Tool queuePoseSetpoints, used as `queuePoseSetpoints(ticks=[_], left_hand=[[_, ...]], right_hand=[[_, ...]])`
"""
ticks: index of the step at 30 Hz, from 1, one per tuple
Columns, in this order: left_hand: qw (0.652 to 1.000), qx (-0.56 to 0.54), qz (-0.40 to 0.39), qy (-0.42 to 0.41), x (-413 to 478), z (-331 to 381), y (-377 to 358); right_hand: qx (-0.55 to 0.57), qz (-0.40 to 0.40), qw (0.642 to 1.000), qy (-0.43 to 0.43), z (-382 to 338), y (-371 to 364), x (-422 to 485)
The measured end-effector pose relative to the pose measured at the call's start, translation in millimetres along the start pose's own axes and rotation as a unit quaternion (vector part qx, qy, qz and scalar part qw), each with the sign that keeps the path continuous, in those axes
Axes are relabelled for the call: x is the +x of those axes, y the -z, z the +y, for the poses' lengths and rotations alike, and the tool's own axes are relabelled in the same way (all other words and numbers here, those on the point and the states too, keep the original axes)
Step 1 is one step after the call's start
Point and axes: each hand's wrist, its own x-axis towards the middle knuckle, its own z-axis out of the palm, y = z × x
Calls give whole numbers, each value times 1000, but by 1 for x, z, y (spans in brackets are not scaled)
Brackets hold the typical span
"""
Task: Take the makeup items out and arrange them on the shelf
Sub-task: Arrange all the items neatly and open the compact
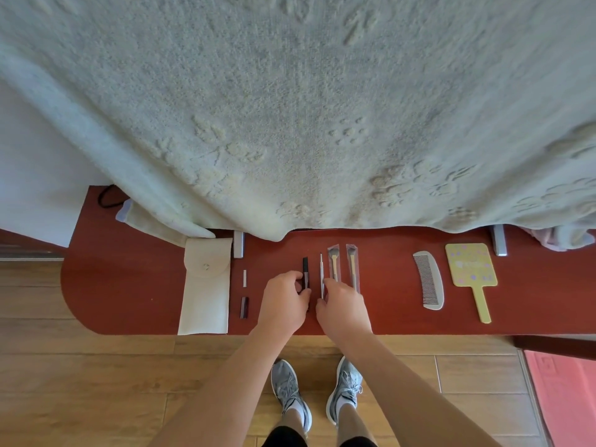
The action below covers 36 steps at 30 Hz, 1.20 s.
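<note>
Black tube (305, 269) (slim, straight) pinched by left hand (283, 306)

Comb (429, 280) left of mirror (471, 269), on shelf (387, 285)

Before you: red-brown shelf (129, 285) under a pale-green blanket (290, 108) w/ raised cream flower motifs. L to r: cream pouch (204, 291), white stick (245, 278), dark maroon tube (244, 307), black tube (305, 271), silver tool (321, 272), yellow-handled brush (334, 264) & its twin (352, 267), silver-grey comb (429, 285), yellow mirror (471, 269) dotted w/ lilac & pink flowers. Below: tan wood-plank floor (96, 366), pink mat (564, 391), your grey shoes (288, 387).
</note>
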Motion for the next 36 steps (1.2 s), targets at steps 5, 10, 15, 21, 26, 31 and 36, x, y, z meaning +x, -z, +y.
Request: queuePoseSetpoints(ticks=[5, 10, 15, 21, 26, 31, 36], left_hand=[[1000, -7, 1, -6, 0, 5, -3], [1000, -4, 7, -6, 0, 4, -6], [1000, -5, 10, -11, 0, 4, -7], [1000, -5, 9, -13, 1, 4, -9], [1000, -7, 10, -15, 2, 4, -9], [1000, -11, 13, -21, 2, 4, -9], [1000, -9, 11, -19, 1, 4, -9]], right_hand=[[3, 1, 1000, 9, 2, 3, 0], [8, -5, 1000, 10, 2, 4, -1], [12, -6, 1000, 10, 1, 4, 0], [11, -6, 1000, 11, 1, 5, 0], [13, -4, 1000, 9, 1, 5, -1], [15, -5, 1000, 8, 1, 5, -1], [15, -4, 1000, 6, 1, 5, -3]])
